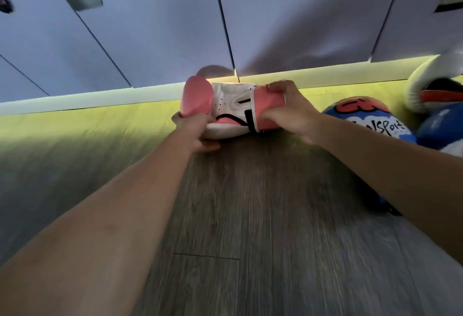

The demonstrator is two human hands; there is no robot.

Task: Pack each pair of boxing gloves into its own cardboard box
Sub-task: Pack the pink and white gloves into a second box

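— What are the hands doing?
— The left hand [193,135] is gripping the padded end of a pink-and-white boxing glove [233,110] at frame centre; the right hand [288,110] is closing around its cuff.
— And nearby?
— Blue gloves [370,120] are lying at right on the wood floor [250,215]

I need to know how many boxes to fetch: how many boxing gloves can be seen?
4: a pink-and-white glove held in both hands, a blue printed one to its right, a white one and a dark blue one at the right edge. More may be hidden.
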